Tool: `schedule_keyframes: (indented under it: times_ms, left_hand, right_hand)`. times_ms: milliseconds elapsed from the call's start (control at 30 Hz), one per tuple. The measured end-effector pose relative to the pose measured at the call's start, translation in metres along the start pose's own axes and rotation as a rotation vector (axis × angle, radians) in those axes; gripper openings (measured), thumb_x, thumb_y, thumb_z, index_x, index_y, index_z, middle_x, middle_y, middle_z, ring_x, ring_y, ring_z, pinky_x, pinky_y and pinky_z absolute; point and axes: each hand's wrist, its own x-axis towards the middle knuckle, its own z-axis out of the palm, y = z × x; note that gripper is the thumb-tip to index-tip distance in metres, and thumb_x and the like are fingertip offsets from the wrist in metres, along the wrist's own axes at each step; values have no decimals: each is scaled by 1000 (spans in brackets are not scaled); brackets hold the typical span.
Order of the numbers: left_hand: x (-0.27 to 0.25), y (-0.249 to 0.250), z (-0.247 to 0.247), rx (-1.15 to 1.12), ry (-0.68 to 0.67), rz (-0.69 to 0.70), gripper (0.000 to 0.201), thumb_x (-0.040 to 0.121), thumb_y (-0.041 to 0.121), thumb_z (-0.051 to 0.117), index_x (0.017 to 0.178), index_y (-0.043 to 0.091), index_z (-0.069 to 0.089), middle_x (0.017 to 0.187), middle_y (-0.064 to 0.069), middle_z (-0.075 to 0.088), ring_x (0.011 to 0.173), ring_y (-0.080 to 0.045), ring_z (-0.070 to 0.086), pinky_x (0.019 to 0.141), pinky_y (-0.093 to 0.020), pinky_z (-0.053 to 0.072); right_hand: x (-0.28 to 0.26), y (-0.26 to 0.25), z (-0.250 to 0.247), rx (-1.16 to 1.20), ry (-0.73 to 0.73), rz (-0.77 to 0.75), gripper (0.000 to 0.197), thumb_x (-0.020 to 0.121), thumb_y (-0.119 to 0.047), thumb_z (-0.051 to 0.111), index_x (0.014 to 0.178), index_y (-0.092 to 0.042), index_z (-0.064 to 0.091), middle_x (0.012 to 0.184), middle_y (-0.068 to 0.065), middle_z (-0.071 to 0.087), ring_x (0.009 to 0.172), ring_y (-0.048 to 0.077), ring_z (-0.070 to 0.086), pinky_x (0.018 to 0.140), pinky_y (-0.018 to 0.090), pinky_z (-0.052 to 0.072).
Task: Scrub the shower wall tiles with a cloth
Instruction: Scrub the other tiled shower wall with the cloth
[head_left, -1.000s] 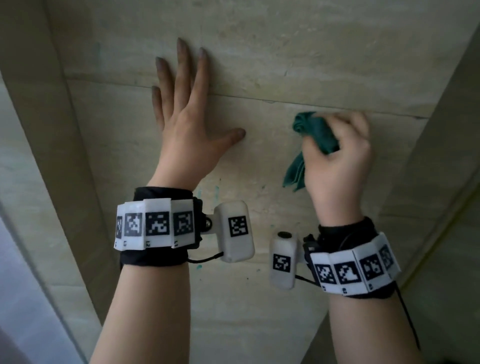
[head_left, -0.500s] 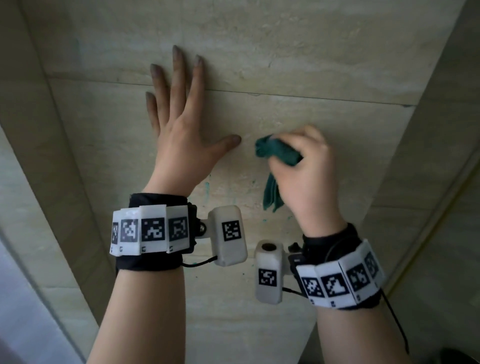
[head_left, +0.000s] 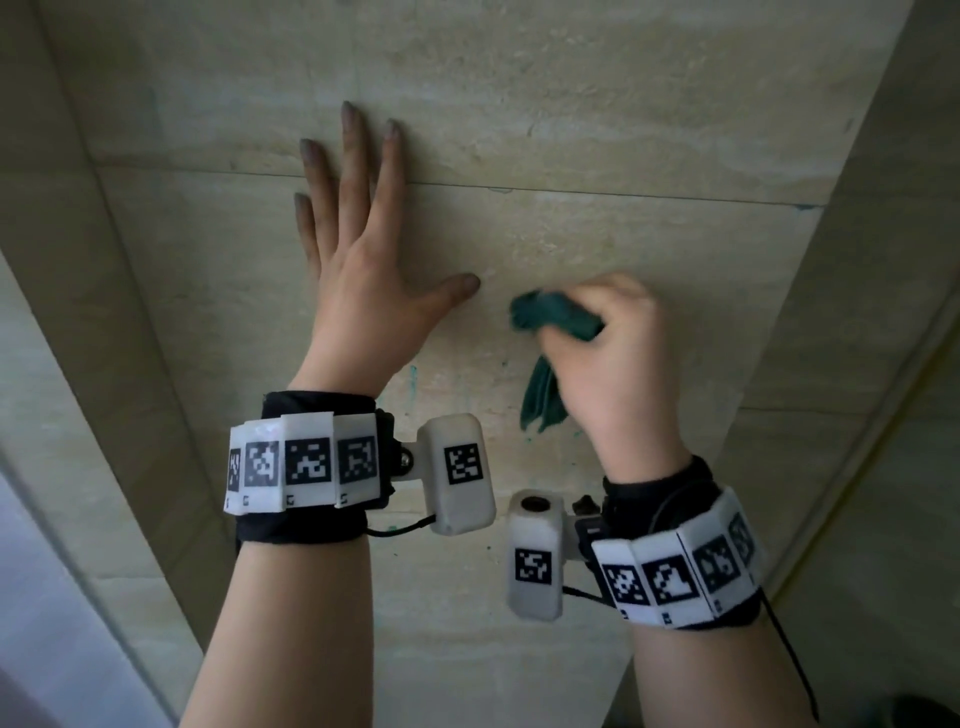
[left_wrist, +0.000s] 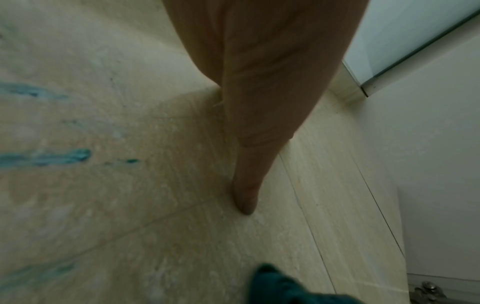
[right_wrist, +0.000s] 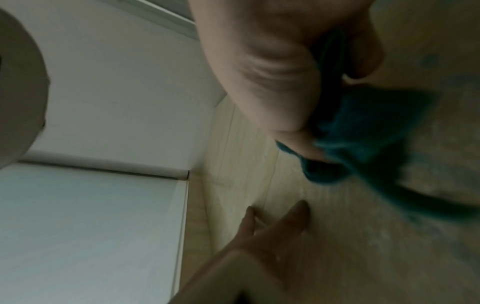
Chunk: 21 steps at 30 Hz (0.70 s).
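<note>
The left hand (head_left: 358, 275) lies flat against the beige wall tiles (head_left: 623, 104), fingers straight and spread, the thumb stretched out to the right; the fingertips reach past a horizontal grout line (head_left: 649, 193) onto the tile above. In the left wrist view the thumb (left_wrist: 249, 185) presses its tip onto the stone. Just to the right of that thumb, the right hand (head_left: 618, 358) is curled into a fist round a dark green cloth (head_left: 553, 319), bunched and pressed against the tile; one wad of it sticks out on the left of the knuckles and a loose tail (head_left: 540, 402) hangs down from the fist toward the wrist. In the right wrist view the fingers are wrapped over the fabric, which is blurred there. The cloth stays apart from the left thumb, with a small strip of bare tile between them. Teal streaks (left_wrist: 52, 158) mark the tile below the hands, with fainter specks near the cloth's tail. Both wrists carry black bands with white marker blocks and a white camera housing (head_left: 460, 473). Angled tiled walls close in on the left and right, and a pale frosted panel (right_wrist: 91, 226) stands at the far left.
</note>
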Motion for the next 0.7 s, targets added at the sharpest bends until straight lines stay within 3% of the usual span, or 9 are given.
schedule_keyframes:
  times_ms: [100,200,267,333,433,467,567,633,700]
  left_hand:
    - [-1,1,2,-3,-6,0,108,78,43,74,154,16,1,160,-12,-12,144,-37,-20,113,-43,-15]
    - [0,0,3,0,-11,-2,109,78,43,74,154,16,0,160,-11,-13,143,-36,-20,113,-43,-15]
    - [0,1,3,6,-9,-3,110,77,43,74,154,17,-1,160,-11,-14,143,-37,-21,113,-44,-16]
    - [0,3,5,8,0,-7,112,76,45,74,154,16,-2,160,-12,-15,143,-38,-21,113,-45,-17]
    - [1,8,8,3,19,-17,114,75,46,74,154,15,-2,159,-15,-14,142,-41,-20,112,-45,-17]
    - [1,10,10,1,22,-17,114,75,47,74,154,14,-2,159,-15,-14,142,-41,-20,112,-45,-17]
    - [1,15,15,7,3,13,112,77,47,73,154,15,-2,160,-13,-13,142,-41,-20,112,-45,-17]
    - [-1,17,19,21,-15,38,111,77,46,73,154,16,-3,160,-12,-14,143,-39,-20,112,-44,-17]
    - [-3,18,22,29,-21,51,111,78,47,72,154,18,-4,160,-10,-14,143,-38,-20,112,-43,-17]
  right_hand:
    - [23,5,-15,-50,306,45,19,79,-10,68,97,-6,72,96,10,64,82,16,60,68,14,45]
    - [35,13,-25,-49,442,85,21,78,-11,67,96,-3,73,97,14,65,84,2,50,71,-1,33]
    - [25,11,-17,-48,408,67,19,77,-8,67,94,-2,72,95,14,63,83,5,51,72,4,35]
    - [8,4,-6,-29,259,15,18,76,-4,68,94,-3,72,91,8,62,79,10,55,68,9,40]
    - [9,6,-10,52,82,15,18,76,-4,72,94,-6,74,87,3,65,72,11,59,63,7,42]
    - [15,11,-17,69,107,47,18,77,-7,73,95,-8,74,87,5,67,72,12,61,62,9,44]
    - [35,29,-36,51,364,140,18,76,-16,70,92,-9,74,88,7,69,74,14,63,66,20,50]
    - [33,29,-36,17,467,154,20,76,-14,69,91,-4,74,91,10,66,76,9,57,69,9,45]
    - [20,22,-26,-40,428,117,17,75,-8,68,90,-1,72,92,14,63,77,7,53,69,4,38]
